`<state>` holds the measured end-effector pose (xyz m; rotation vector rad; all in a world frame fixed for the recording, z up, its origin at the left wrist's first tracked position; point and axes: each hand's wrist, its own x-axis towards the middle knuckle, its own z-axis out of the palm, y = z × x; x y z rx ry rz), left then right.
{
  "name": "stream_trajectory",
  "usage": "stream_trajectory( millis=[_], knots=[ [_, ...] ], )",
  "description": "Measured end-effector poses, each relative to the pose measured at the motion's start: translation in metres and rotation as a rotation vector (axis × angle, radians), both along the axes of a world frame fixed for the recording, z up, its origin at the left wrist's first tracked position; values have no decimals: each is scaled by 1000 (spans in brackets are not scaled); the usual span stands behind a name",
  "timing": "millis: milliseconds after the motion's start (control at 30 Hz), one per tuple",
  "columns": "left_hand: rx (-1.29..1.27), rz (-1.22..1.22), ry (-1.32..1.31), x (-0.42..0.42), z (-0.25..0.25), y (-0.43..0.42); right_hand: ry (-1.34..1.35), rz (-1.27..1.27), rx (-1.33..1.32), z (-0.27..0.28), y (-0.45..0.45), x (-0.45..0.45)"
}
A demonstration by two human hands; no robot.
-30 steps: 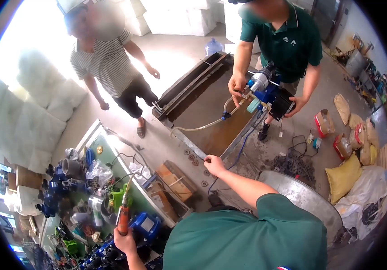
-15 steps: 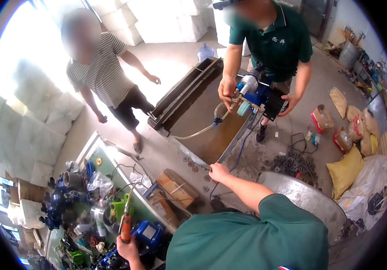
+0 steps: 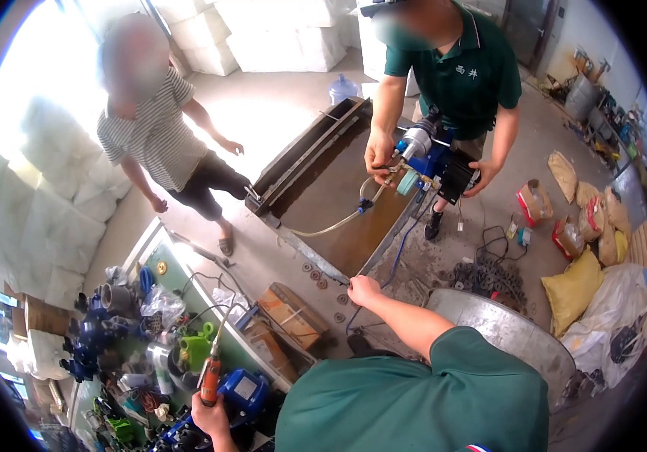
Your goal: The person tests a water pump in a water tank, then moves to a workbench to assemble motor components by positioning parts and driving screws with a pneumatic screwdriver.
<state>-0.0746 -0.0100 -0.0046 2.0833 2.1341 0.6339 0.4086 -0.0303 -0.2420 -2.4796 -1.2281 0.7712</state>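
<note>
Head view: left hand (image 3: 210, 416), near left, clamped around the orange-handled tool (image 3: 209, 383), tip pointing away, just left of a blue motor (image 3: 244, 390) by the cluttered bench (image 3: 167, 252). Right hand (image 3: 365, 291) at near corner of the metal tank (image 3: 316, 258), fingers curled; cannot tell whether closed on the rim. Far right: co-worker (image 3: 462, 75) in green supports a pump assembly (image 3: 435, 162) beside the tank; clear hose (image 3: 338, 227) below it. Far left: person in striped shirt (image 3: 154, 132), standing.
</note>
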Motion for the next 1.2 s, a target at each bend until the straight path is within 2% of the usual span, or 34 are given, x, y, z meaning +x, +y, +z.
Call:
stream_trajectory(
  millis=[167,333,467,500,600,700,800,867,933,1000,1067,1133,1200],
  knots=[
    [-6,3,-13,-7,-5,1,0,-47,-22,-11,3,0],
    [23,-14,-35,-7,-5,0,45,-81,-61,1,7,-2],
    [58,-38,41,-7,-5,-3,193,-52,5,15,20,-19],
    [76,-61,58,-14,-11,-2,306,19,26,26,27,-25],
    [223,-184,112,-16,-9,-3,496,287,370,30,48,-57],
    [242,-256,51,8,29,-17,499,586,467,61,67,-93],
    [271,-297,-68,15,48,-41,701,712,576,108,80,-127],
    [204,-261,-149,17,61,-65,853,755,524,110,86,-148],
    [214,-217,-197,12,65,-88,989,865,503,85,96,-161],
    [165,-110,-269,5,70,-115,1074,820,345,95,91,-178],
    [163,68,-495,-3,60,-142,1052,827,128,95,86,-188],
    [31,324,-848,-11,61,-170,1041,900,59,94,79,-203],
    [179,455,-966,-25,58,-190,1083,983,-58,96,73,-217]
  ],
)
